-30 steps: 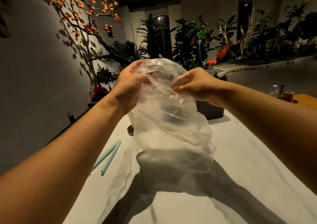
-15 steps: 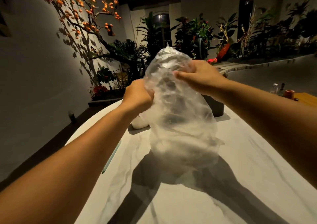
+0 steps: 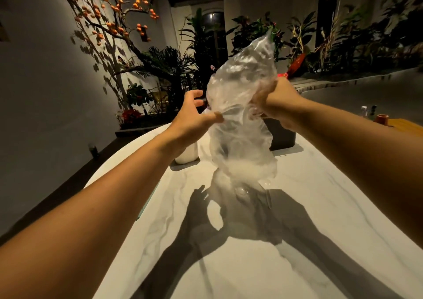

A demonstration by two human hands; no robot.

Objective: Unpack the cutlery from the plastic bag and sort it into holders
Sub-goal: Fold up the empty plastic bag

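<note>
Clear plastic, the bag [image 3: 240, 120] hangs upright above the white marbled counter [image 3: 309, 230], its crumpled top pointing up and its lower end loose just above the surface. The right hand [image 3: 274, 101] grips the bag's right side in a closed fist. The left hand [image 3: 194, 117] has let go of most of it since half a second ago, when it was clenched on the film: now its fingers are spread and only the thumb and perhaps a fingertip touch the left edge. The bag has also risen and turned since a second ago.

Judging by this, the person is shaking or upending the bag to get the contents out, so the unpacking step is underway and sorting has not begun. What the bag holds is hard to make out through the wrinkles; a few pale, rounded clear shapes show at its bottom and just below it, possibly plastic cutlery dropping out, but that cannot be confirmed.

Two containers stand on the far side of the counter: a white holder [image 3: 186, 154] half hidden behind the left wrist, and a dark holder [image 3: 282, 136] behind the bag to the right. Their insides are not visible. A thin teal strip peeks out beside the left forearm at the near left.
</note>
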